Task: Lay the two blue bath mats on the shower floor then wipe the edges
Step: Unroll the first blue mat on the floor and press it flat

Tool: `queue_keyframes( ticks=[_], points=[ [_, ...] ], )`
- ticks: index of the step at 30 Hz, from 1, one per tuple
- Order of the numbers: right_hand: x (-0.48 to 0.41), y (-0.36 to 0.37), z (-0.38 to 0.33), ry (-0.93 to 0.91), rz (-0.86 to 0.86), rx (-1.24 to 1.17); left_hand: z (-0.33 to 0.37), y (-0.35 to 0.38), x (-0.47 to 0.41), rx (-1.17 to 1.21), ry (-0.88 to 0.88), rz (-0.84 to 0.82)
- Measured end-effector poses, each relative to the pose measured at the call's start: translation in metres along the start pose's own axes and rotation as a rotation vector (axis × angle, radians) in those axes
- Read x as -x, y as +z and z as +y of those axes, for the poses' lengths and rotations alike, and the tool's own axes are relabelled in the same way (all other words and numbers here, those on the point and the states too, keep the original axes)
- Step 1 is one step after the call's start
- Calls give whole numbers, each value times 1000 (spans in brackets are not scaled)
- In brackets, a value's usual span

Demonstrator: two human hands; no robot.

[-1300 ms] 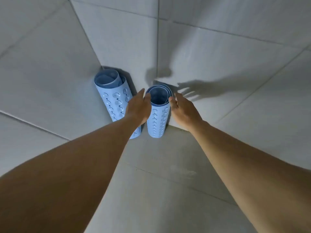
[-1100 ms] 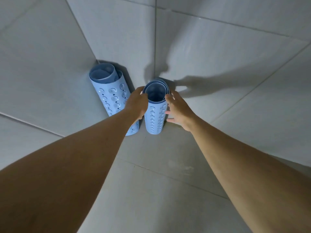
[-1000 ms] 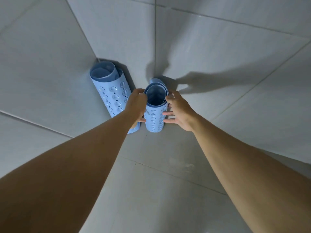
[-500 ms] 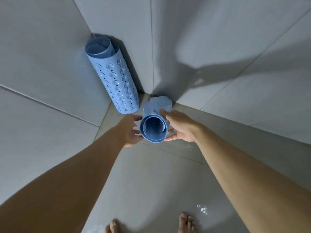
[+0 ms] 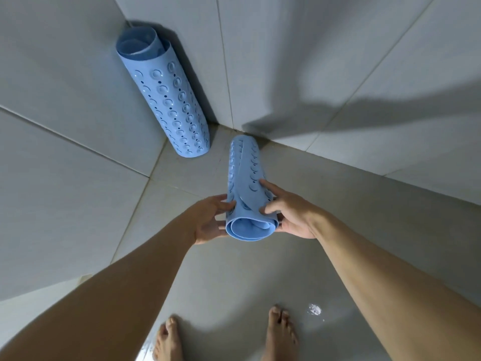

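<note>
Grey tiled walls (image 5: 65, 74) meet in a corner at the upper middle of the frame, and the shower floor (image 5: 234, 282) spreads below it, damp-looking, with one small white fleck (image 5: 315, 308) at the lower right near my two bare feet (image 5: 279, 332).

I count two blue bath mats, both rolled up. The rolled mat (image 5: 247, 183) sits at the centre of the frame, tipped towards me, its far end down near the corner; I cannot tell whether that end touches the floor. My left hand (image 5: 210, 220) cups its left side with the fingers curled against it. My right hand (image 5: 294, 217) grips the right side, thumb and fingers wrapped over the top of the roll. The second mat (image 5: 169, 100) stands at the upper left, leaning into the wall, its foot on the floor, apart from both hands.

I judge this to be the very start: the first mat is picked up, and neither is laid. Next I would lower the roll, find its loose edge, unroll it flat with the suction cups facing down, and press it onto the tiles. No cloth for wiping is in view.
</note>
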State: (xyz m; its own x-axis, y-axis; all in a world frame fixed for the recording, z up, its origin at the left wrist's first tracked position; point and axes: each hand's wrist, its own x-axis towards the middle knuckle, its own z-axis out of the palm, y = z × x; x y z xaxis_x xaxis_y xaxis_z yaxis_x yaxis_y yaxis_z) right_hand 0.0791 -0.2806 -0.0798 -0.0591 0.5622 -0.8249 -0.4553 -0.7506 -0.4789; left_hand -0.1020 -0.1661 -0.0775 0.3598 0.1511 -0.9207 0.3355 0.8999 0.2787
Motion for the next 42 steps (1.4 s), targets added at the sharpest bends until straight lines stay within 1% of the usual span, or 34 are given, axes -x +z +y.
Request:
queue_keyframes(
  ticks=[7, 12, 14, 20, 24, 28, 32, 35, 39, 42],
  points=[
    [51, -19, 36, -9, 64, -44, -33, 29, 10, -74, -39, -49],
    [87, -30, 73, -71, 148, 18, -61, 50, 5, -187, -31, -145],
    [91, -37, 94, -97, 170, 42, -76, 56, -1, -228, -26, -153],
    [65, -77, 163, -240, 238, 233, -121, 69, -57, -315, 31, -142],
    [50, -103, 210, -279, 241, 320, -162, 75, -96, -396, 15, -152],
    [35, -127, 251, -299, 279, 333, -194, 75, -126, -457, 22, -151],
    [20, -135, 266, -366, 290, 336, -212, 76, -147, -513, 62, -129],
    [2, -141, 262, -318, 257, 470, -214, 74, -166, -530, 136, -85],
    [-16, -143, 264, -285, 307, 539, -219, 75, -178, -646, 260, -60],
    [-24, -144, 280, -344, 338, 530, -231, 69, -182, -679, 323, -41]
  ],
)
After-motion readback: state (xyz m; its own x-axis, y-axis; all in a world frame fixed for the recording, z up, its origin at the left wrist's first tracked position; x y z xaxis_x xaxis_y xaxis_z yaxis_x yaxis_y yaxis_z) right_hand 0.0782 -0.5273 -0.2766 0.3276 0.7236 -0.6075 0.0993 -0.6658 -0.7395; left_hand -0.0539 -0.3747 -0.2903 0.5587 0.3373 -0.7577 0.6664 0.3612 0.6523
